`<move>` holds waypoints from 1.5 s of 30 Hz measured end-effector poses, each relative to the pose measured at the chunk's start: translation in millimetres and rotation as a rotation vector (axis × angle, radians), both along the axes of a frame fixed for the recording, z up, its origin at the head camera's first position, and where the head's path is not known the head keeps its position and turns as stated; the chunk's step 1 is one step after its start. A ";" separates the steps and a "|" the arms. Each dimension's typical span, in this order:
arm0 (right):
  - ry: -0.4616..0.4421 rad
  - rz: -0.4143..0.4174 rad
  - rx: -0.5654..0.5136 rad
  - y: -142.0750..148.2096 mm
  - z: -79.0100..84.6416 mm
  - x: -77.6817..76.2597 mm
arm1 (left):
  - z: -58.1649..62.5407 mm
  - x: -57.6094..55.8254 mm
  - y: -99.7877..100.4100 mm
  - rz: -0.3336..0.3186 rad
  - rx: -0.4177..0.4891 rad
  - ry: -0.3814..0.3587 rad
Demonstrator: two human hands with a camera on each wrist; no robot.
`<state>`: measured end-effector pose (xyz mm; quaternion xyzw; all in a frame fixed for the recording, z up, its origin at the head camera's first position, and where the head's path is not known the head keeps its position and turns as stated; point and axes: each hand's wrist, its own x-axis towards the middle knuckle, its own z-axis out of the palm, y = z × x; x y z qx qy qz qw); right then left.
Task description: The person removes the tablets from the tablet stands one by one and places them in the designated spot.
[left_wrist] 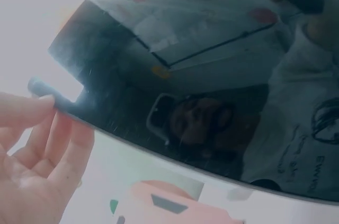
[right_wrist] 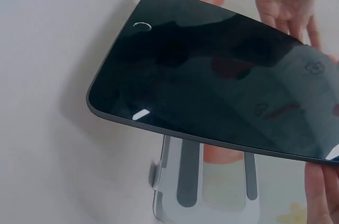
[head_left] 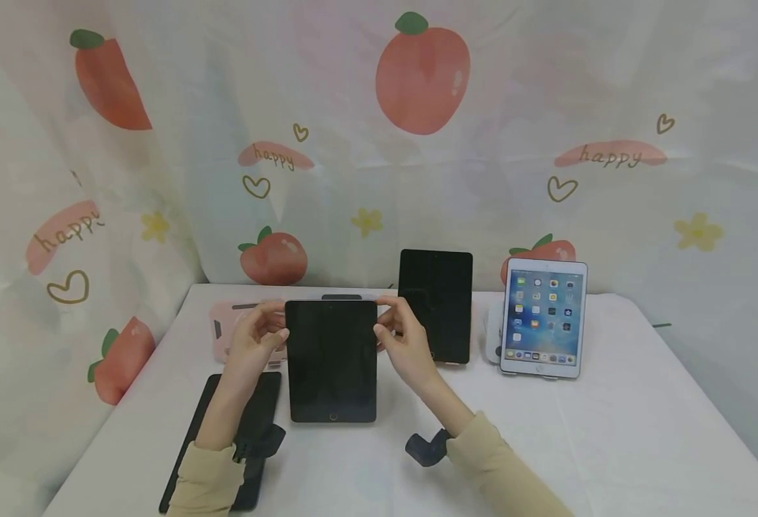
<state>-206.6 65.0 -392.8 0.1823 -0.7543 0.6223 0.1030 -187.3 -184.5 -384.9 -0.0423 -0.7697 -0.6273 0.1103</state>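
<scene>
A black tablet [head_left: 331, 366] with a round home button stands upright between my hands, its dark screen facing me. My left hand [head_left: 253, 334] pinches its upper left edge with thumb and fingers, as the left wrist view also shows. At the upper right corner, my right hand [head_left: 408, 341] grips the opposite edge, thumb in front. Behind the tablet is a pale stand [right_wrist: 185, 181] with grey pads, mostly hidden in the head view. Reflections cover the tablet's screen in the left wrist view.
A pink stand [head_left: 222, 336] is behind my left hand. Under my left forearm lies another black tablet [head_left: 264, 402]. To the right, a dark tablet [head_left: 440, 294] and a white tablet [head_left: 543, 319] with a lit screen lean upright on the white-covered table [head_left: 644, 431]. A printed curtain [head_left: 482, 194] hangs behind.
</scene>
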 end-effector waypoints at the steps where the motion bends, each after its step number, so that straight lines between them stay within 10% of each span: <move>1: -0.006 0.002 -0.005 0.0 -0.5 1.7 | -0.7 1.5 -1.1 -0.006 -0.011 -0.001; 32: -0.164 0.037 -0.120 -7.2 -27.0 31.9 | -17.5 12.1 -28.1 -0.224 -0.020 -0.094; 45: -0.219 0.031 -0.154 -4.6 -32.4 30.3 | -20.3 8.5 -23.1 -0.202 -0.038 -0.171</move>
